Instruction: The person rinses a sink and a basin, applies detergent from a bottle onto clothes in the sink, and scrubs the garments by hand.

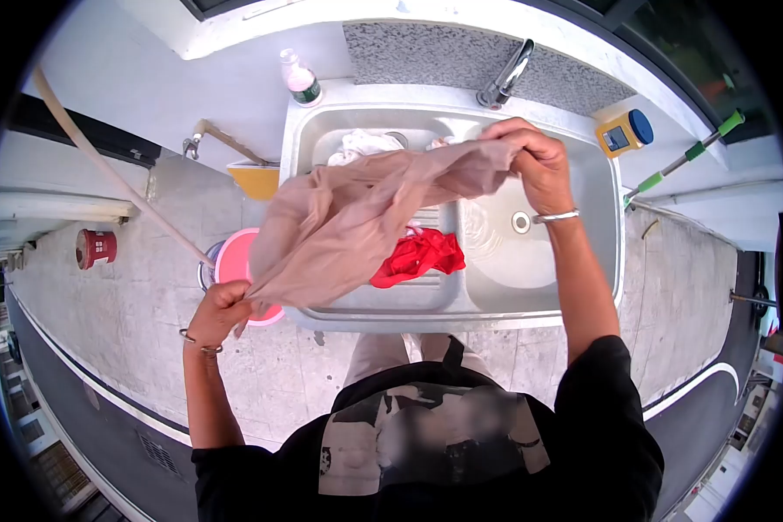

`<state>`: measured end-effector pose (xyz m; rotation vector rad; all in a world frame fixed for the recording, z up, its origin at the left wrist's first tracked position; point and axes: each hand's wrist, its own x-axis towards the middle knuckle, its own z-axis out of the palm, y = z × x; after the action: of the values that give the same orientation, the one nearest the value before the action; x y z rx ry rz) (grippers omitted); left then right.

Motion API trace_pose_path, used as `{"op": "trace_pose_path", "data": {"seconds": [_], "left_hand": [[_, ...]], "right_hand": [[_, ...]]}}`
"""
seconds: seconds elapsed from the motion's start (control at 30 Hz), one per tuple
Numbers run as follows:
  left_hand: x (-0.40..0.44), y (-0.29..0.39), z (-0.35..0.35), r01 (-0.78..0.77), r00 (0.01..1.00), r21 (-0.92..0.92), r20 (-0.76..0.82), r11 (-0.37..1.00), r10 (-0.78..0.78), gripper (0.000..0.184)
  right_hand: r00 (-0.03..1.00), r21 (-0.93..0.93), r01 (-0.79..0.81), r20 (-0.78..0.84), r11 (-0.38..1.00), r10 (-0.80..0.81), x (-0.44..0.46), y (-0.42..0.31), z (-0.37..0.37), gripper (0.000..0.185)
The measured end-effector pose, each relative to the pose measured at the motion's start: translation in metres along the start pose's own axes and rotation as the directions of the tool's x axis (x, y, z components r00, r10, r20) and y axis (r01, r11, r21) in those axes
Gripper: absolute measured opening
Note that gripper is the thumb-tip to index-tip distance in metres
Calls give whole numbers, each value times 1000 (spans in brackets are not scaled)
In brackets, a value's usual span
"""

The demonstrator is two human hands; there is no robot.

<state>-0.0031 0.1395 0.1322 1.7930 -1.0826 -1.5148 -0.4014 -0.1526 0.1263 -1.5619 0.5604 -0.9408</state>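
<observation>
Nearest, the left hand (224,306) is closed on one corner of the brown cloth (348,209), outside the sink's (461,320) near left corner, beside the pink basin (232,257); farther off, the right hand (538,161) grips the other end over the sink's right half; the hands are well apart, the cloth stretched between them above the sink's left half.

The work looks partway along: the brown cloth is already lifted and partly opened, though folds remain to be spread; the red cloth (419,259) lies bunched inside the sink, unheld, and beyond it the white cloth (365,144) sits crumpled towards the sink's far left, also unheld.

The brown cloth's long axis runs diagonally, from the sink's near left corner towards its far right; its narrow, gathered end points right, its broad part hangs left.
</observation>
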Motion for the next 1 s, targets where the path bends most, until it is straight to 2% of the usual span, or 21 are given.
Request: {"op": "trace_pose_path", "data": {"seconds": [0.03, 0.07, 0.13, 0.17, 0.23, 0.27, 0.37, 0.4, 0.43, 0.5, 0.6, 0.7, 0.73, 0.77, 0.83, 0.93, 1.0], "left_hand": [[-1, -16, -2, 78, 996, -122, 42, 989, -74, 7], [2, -29, 3, 152, 988, 11, 32, 988, -152, 6], [13, -59, 11, 287, 956, 273, -22, 918, -292, 7], [19, -79, 15, 162, 987, 401, -86, 902, -139, 7], [26, -115, 23, -50, 971, 638, -149, 768, 187, 8], [27, -107, 29, -13, 972, 628, -176, 778, 158, 12], [28, -67, 62, 76, 893, 745, -347, 663, 288, 18], [34, -60, 75, 15, 883, 732, -329, 681, 334, 22], [41, -53, 88, -46, 871, 717, -313, 696, 380, 25], [60, -38, 121, -179, 808, 819, -194, 545, 556, 26], [89, -51, 152, -166, 925, 868, -28, 468, 379, 24], [94, -82, 137, -48, 995, 921, 11, 386, 97, 19], [86, -86, 127, -121, 992, 924, 120, 362, 27, 17], [77, -87, 123, -146, 989, 923, 145, 356, 28, 18], [66, -85, 119, -194, 980, 919, 194, 342, 33, 22], [67, -30, 122, -50, 950, 893, -96, 448, 298, 33], [87, -9, 123, 31, 898, 853, -252, 521, 361, 38]], "right_hand": [[1000, -53, 12, -6, 999, -12, 2, 14, 2, 20], [1000, -105, 24, -10, 994, -26, 2, 30, 2, 20], [995, -371, 78, -24, 925, -94, -1, 90, -1, 25], [991, -500, 98, -27, 860, -128, -7, 120, -4, 28], [991, -559, -136, -76, 818, 113, -27, 164, -11, 31], [997, -627, -71, -56, 776, 46, -33, 186, -13, 33], [979, -570, -193, -162, 799, 121, -22, 174, 7, 34], [951, -404, -300, -192, 864, 240, -12, 157, 19, 35], [958, -360, -270, -195, 893, 211, -2, 148, 27, 35], [968, -273, -200, -205, 941, 147, 21, 134, 35, 36], [985, -246, 1, -164, 969, -43, 43, 113, 40, 32], [997, -378, 23, -63, 926, -50, 32, 118, 27, 33], [998, -465, -56, -52, 884, 36, 20, 135, 17, 28], [991, -638, -72, 42, 767, 128, 4, 155, 5, 26], [923, -895, -10, 162, 445, 348, -20, 182, -11, 23], [964, -939, 263, 265, 222, -19, -32, 160, 16, 23], [962, -879, 274, 252, 390, -106, -16, 147, 47, 22]]}}
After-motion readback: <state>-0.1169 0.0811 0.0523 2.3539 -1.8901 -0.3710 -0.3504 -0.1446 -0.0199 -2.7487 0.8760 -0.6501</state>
